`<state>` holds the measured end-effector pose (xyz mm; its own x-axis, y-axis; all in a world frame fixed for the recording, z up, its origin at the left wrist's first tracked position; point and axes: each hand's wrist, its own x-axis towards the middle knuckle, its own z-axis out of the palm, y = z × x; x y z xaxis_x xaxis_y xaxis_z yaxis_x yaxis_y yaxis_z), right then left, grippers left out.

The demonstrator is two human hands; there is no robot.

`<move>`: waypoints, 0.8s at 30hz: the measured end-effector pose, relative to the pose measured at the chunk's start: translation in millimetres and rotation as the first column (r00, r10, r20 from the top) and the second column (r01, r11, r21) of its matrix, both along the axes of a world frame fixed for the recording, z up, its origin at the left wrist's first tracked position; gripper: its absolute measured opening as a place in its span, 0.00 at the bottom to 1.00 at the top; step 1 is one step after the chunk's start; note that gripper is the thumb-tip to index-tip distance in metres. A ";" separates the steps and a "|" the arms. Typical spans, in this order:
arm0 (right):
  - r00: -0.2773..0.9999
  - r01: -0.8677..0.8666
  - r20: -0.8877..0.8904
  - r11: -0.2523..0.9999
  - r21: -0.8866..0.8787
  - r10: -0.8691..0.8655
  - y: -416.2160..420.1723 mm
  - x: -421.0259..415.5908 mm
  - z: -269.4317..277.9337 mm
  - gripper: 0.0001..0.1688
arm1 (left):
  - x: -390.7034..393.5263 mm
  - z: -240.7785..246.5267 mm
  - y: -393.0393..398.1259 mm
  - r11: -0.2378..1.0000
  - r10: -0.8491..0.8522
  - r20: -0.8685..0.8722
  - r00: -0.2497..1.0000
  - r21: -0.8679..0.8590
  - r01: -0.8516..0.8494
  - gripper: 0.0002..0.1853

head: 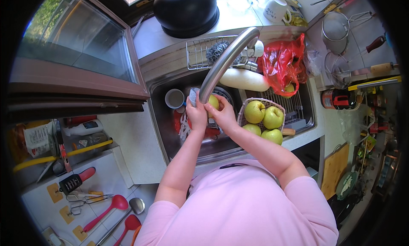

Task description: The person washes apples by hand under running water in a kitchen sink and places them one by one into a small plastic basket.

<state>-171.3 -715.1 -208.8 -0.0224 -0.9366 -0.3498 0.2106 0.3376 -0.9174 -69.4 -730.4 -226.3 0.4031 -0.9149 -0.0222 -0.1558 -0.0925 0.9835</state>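
Observation:
Both hands are over the sink under the steel faucet (225, 60). My right hand (226, 115) grips a yellow-green apple (213, 102), partly hidden by the fingers and the spout. Against the fruit's other side is my left hand (197, 115), pinching a grey scrubbing pad (192, 96). To the right, a pale pink plastic basket (241, 115) holds several green apples (273, 117). A mug (174, 98) with liquid in it stands left of my hands. Below them, something red with a whitish stringy thing (185, 126) lies in the basin.
A white radish (245, 79) lies behind the basket, beside a red plastic bag (282, 67). A wire rack (198, 52) with steel wool (217, 51) sits behind the faucet. A black pot (185, 11) stands on the back ledge. At left, an opened window (137, 63) juts toward the sink.

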 end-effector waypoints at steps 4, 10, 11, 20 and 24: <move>0.952 -0.085 -0.305 0.972 -0.217 0.015 4.2 -2.5 2.5 0.38 | 6.4 0.1 -9.7 0.984 0.093 -0.495 0.864 0.178 -0.004 0.24; 0.801 -0.319 -0.597 0.816 -0.482 -0.039 -4.3 -19.2 26.4 0.42 | -1.1 41.6 -6.2 0.907 0.318 -0.832 0.455 0.407 0.109 0.29; 0.808 -0.357 -0.589 0.794 -0.491 -0.001 -5.1 -23.4 26.8 0.42 | 0.9 43.4 -4.4 0.898 0.318 -0.840 0.441 0.416 0.145 0.29; 0.735 -0.608 -0.665 0.560 -0.564 0.128 -11.2 -47.9 16.9 0.42 | 0.5 34.9 14.1 0.875 0.271 -0.788 0.553 0.441 0.200 0.27; 0.671 -0.588 -0.741 0.625 -0.514 0.022 0.9 -54.1 35.4 0.47 | 12.1 29.2 27.1 0.890 0.061 -0.622 0.780 0.388 0.240 0.24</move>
<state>-225.4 -714.2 -173.4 0.3773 -0.8586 0.3472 -0.4712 -0.5007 -0.7262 -57.3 -703.3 -197.1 0.0821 -0.7793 -0.6213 0.4242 -0.5367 0.7293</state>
